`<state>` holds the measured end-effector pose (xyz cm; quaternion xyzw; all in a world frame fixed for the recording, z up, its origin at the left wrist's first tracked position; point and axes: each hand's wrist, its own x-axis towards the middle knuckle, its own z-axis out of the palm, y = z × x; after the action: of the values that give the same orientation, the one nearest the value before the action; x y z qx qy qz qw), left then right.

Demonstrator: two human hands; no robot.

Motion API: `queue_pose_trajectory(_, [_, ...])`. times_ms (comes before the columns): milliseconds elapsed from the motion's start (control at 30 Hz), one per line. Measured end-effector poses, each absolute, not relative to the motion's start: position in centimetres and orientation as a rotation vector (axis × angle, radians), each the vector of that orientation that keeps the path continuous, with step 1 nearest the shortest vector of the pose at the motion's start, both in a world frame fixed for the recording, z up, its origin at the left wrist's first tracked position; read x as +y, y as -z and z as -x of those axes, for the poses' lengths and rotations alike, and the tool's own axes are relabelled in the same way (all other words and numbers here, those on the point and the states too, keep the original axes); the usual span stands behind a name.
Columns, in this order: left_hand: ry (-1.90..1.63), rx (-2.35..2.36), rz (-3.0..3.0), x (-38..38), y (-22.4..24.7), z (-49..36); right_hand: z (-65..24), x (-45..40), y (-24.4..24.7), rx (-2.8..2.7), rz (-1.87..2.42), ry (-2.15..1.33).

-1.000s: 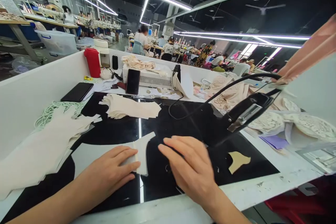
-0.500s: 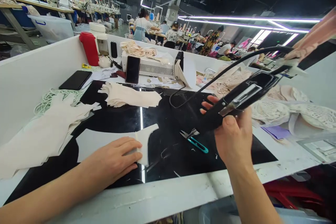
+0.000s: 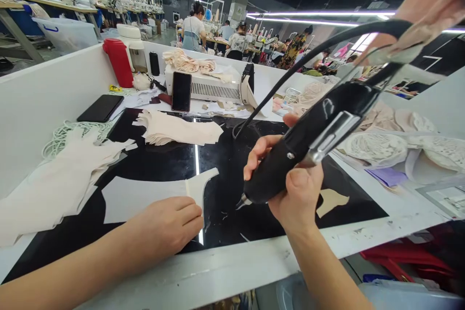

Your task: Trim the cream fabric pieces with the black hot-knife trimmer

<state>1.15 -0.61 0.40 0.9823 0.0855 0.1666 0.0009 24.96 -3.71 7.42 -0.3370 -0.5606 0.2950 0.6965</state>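
My right hand is wrapped around a black corded cutter-like hand tool with a silver lever and a slim metal tip. Its tip points down and left, close above the black board. My left hand presses with curled fingers on the right end of a white fabric piece lying on the board. That piece has a cream curved strip along its right end. My left thumb is hidden. Beneath my right wrist lies a small beige scrap.
Cream fabric pieces are stacked on the board and at left. Behind stand a phone, a white vented box and a red cup. Lace cups lie at right. The cord loops overhead beside a pale hanging band.
My right hand has brought the tool left and down, tip nearer the white piece. The teal snips have gone out of sight, and the beige scrap now shows. My left fingers are more curled.
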Motion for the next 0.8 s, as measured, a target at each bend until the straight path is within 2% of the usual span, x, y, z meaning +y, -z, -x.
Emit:
queue_pose_trajectory(233, [-0.526,0.352,-2.991,-0.8,0.4,-1.5,-22.0,-5.0,-6.6,-1.23,0.814,-0.701])
queue_pose_trajectory(467, [-0.594,0.493,-2.626,-0.4,0.4,-1.7,-19.7,-5.6,-5.9,-1.095,0.6,-0.839])
queue_pose_trajectory(800, [-0.628,0.503,-2.57,-0.6,0.7,-1.8,-18.8,-4.5,-5.4,-1.055,0.516,-0.814])
